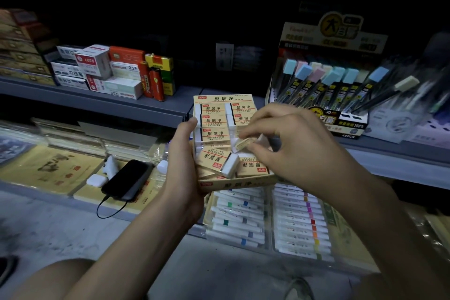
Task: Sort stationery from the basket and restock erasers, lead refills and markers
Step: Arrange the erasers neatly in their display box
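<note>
Filling the eraser box (pixel 232 184) looks like the step in hand. The left hand (pixel 182 156) grips the box by its side and holds it in the air in front of the shelf (pixel 121 102). The right hand (pixel 287 146) pinches one eraser (pixel 244 142) between thumb and fingertips just above the open box. Neat rows fill the back of the box, but near the front a few lie askew, with one loose eraser (pixel 219 159) tilted across the others. To do this well, turn the pinched eraser so its label matches the rows and seat it in the gap beside them. Then square up the crooked ones before adding more. Keeping the box level should stop them sliding out. Lead refills (pixel 336 90) stand on the shelf to the right, and markers (pixel 294 221) lie below.
</note>
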The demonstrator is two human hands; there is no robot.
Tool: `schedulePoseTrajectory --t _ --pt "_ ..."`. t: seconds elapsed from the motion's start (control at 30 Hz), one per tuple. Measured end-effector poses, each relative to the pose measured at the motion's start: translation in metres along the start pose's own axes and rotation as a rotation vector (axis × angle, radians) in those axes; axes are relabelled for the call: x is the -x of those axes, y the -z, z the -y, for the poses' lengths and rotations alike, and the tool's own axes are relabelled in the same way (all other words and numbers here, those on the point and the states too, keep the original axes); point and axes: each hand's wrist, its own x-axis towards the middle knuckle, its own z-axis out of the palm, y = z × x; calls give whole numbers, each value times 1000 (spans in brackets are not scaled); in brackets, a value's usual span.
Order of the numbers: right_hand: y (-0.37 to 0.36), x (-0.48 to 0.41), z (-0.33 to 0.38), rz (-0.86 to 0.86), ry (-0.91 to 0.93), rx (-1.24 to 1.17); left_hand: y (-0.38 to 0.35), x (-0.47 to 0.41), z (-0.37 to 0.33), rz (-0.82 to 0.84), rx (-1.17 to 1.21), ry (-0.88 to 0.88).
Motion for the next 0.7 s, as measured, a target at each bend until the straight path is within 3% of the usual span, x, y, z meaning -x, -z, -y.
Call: schedulePoseTrajectory --t 0.47,0.7 --pt "7 -8 5 61 -81 44 1 -1 3 1 -55 -15" --pt "4 -10 9 51 -51 271 0 0 3 13 -44 -19"
